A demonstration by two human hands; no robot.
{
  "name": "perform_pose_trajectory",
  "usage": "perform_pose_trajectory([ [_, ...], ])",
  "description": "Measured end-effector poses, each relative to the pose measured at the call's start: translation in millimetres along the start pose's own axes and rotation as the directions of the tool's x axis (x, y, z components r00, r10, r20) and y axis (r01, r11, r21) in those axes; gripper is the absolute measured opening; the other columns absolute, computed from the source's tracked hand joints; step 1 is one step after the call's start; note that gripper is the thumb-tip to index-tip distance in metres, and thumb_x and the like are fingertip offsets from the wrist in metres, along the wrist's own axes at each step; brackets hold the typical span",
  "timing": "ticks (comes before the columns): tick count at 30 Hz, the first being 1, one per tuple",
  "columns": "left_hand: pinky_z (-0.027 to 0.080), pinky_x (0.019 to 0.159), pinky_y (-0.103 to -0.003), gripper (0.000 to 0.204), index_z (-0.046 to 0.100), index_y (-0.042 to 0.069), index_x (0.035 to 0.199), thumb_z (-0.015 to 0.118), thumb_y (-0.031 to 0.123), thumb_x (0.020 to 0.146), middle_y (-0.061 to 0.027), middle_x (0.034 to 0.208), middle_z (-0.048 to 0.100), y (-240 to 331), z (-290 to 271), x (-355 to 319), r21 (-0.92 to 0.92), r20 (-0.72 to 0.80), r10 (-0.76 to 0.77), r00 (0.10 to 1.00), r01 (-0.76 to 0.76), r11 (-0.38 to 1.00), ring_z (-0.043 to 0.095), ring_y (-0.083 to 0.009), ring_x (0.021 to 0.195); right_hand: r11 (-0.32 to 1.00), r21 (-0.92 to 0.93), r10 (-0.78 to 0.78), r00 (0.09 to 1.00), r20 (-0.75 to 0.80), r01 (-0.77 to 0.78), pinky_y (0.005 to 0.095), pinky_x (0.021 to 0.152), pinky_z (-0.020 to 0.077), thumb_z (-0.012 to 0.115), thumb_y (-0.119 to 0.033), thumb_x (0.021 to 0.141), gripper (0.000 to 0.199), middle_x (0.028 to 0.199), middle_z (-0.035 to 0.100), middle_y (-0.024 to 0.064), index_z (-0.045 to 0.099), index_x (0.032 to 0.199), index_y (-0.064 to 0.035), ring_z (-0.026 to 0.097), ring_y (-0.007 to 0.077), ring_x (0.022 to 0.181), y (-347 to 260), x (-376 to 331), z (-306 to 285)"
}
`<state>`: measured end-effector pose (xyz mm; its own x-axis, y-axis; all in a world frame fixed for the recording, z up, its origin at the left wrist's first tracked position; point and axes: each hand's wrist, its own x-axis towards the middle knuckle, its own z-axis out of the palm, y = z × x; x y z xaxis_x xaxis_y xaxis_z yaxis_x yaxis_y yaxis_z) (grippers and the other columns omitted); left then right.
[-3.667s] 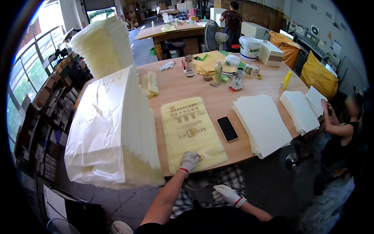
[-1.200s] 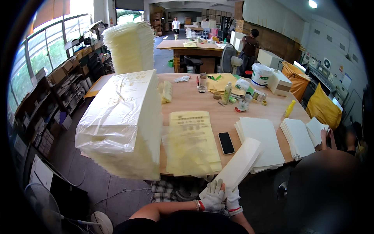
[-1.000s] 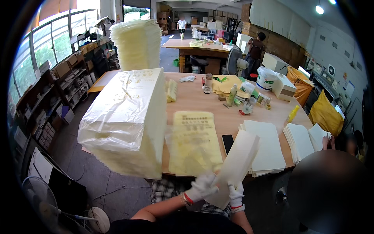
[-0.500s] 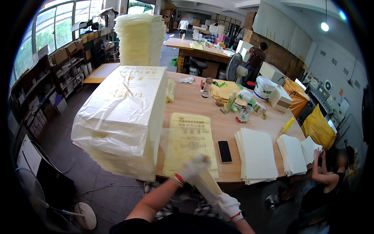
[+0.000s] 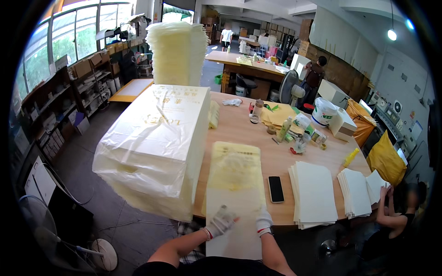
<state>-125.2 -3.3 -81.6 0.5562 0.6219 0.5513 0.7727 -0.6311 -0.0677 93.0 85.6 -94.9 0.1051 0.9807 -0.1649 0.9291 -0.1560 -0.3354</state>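
Note:
A long pale cream sheet [image 5: 234, 244] lies partly on a pile of yellow printed plastic bags [image 5: 236, 154] and juts over the table's front edge toward me. On its upper face rests my left hand [image 5: 222, 223], in a white glove, its fingers apart and slightly blurred. My right hand [image 5: 264, 221], gloved too, is closed at the sheet's right edge; the sheet hides some of its fingers. Right of the bags lies a black phone [image 5: 276, 189]. To the left stands a tall cream stack [image 5: 152, 124] under clear printed plastic.
On the table [image 5: 230, 124] at right lie white card stacks [image 5: 314, 193]. Farther back are a bottle [image 5: 284, 129], a white bucket [image 5: 324, 112] and a fan [image 5: 289, 87]. Another tall stack [image 5: 177, 55] rises behind. A seated person [image 5: 398, 221] handles card at right.
The sheet, earlier seen narrow and tilted between my hands, now lies flat over the bags. My left hand has moved down onto it; my right hand has risen along its right side.

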Motion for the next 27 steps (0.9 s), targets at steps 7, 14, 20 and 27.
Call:
perform_pose_trajectory([
  [7, 0.047, 0.067, -0.037, 0.024, 0.049, 0.008, 0.102, 0.052, 0.023, 0.083, -0.0112, 0.091, 0.054, -53, 28, -30, -0.515, 0.254, -0.874, 0.414, 0.823, 0.240, 0.058, -0.0259, 0.074, 0.999, -0.026, -0.033, 0.991, 0.128, 0.036, 0.0507, 0.076, 0.0455, 0.044, -0.032, 0.085, 0.059, 0.097, 0.062, 0.0214, 0.019, 0.137, -0.0180, 0.059, 0.0392, 0.090, -4, -16, -32],
  [14, 0.047, 0.058, -0.048, 0.023, 0.040, 0.007, 0.105, 0.047, 0.016, 0.085, -0.0191, 0.095, 0.055, 12, -22, -73, -0.264, 0.252, -0.818, 0.517, 0.850, 0.456, 0.059, -0.0384, 0.073, 0.998, -0.049, -0.029, 0.970, 0.241, 0.042, 0.0480, 0.066, 0.0481, 0.050, -0.021, 0.082, 0.081, 0.088, 0.063, 0.0225, -0.004, 0.140, -0.0048, 0.062, 0.0367, 0.079, 16, -91, -41],
  [20, 0.043, 0.057, -0.049, 0.018, 0.039, 0.005, 0.093, 0.052, 0.010, 0.082, -0.0204, 0.086, 0.051, 47, -71, -99, -0.279, 0.375, -0.788, 0.488, 0.870, 0.406, 0.056, -0.0407, 0.068, 0.986, -0.055, -0.142, 0.966, 0.214, 0.157, 0.0451, 0.047, 0.0416, 0.052, -0.021, 0.081, 0.087, 0.065, 0.060, 0.0157, -0.010, 0.140, -0.0048, 0.056, 0.0316, 0.054, 36, -154, -31],
  [27, 0.042, 0.057, -0.040, 0.007, 0.048, 0.002, 0.077, 0.052, 0.006, 0.081, -0.0179, 0.080, 0.051, 96, -169, -99, -0.409, 0.677, -0.494, 0.545, 0.837, 0.363, 0.053, -0.0312, 0.069, 0.831, 0.176, -0.549, 0.830, 0.100, 0.528, 0.0414, 0.060, 0.0443, 0.050, -0.012, 0.079, 0.061, 0.088, 0.060, 0.0180, 0.021, 0.132, -0.0039, 0.058, 0.0313, 0.070, 67, -241, -56],
])
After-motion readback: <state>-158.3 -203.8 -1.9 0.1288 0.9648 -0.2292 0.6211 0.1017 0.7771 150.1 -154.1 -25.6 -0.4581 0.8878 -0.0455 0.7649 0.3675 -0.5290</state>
